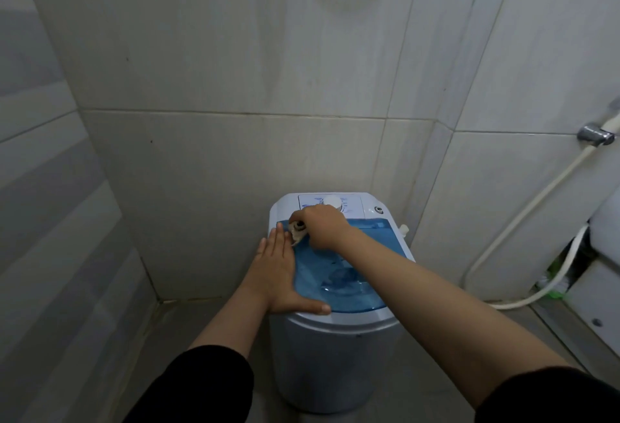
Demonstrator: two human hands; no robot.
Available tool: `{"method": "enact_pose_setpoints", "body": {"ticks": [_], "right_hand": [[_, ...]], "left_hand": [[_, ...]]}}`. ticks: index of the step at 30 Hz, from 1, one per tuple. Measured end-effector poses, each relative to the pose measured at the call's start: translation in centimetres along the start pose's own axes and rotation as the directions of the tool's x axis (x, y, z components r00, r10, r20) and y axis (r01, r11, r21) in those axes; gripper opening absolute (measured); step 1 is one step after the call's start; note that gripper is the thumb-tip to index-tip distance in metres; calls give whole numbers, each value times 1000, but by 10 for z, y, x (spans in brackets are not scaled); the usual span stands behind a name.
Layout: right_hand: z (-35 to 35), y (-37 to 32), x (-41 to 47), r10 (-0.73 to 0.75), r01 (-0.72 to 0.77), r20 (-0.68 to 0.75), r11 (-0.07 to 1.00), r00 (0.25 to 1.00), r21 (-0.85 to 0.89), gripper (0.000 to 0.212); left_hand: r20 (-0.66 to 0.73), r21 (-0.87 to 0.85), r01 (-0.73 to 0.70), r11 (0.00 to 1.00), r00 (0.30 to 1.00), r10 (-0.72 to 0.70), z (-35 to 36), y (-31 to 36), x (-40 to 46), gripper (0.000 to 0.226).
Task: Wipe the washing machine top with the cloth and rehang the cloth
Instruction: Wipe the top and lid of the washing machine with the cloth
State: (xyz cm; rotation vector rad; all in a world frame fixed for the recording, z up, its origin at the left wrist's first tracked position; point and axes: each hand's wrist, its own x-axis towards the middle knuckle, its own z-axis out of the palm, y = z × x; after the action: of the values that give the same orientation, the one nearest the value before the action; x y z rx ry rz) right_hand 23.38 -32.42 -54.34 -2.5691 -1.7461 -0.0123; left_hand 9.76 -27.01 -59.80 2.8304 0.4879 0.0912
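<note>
A small grey washing machine (335, 355) with a clear blue lid (355, 275) stands against the tiled back wall. My right hand (322, 226) is closed on a small pale, bunched cloth (297, 233) and presses it on the lid's far left corner, just in front of the white control panel (349, 206). My left hand (281, 271) lies flat and open along the machine's left edge, thumb resting on the lid's near rim. Most of the cloth is hidden under my fingers.
Tiled walls close in on the left and behind. On the right wall a metal tap (595, 135) feeds a white hose (523, 217) that runs down to the floor. A white appliance (604, 271) stands at the right edge.
</note>
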Motion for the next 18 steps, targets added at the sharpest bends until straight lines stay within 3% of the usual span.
{"method": "enact_pose_setpoints", "body": {"ticks": [7, 18], "right_hand": [[-4, 15, -29, -67, 66, 38, 998, 997, 25, 61], [-3, 26, -104, -138, 139, 138, 990, 981, -3, 58]], "left_hand": [[21, 4, 30, 1000, 999, -31, -2, 1, -3, 159], [48, 15, 34, 999, 998, -35, -2, 1, -2, 165]]}}
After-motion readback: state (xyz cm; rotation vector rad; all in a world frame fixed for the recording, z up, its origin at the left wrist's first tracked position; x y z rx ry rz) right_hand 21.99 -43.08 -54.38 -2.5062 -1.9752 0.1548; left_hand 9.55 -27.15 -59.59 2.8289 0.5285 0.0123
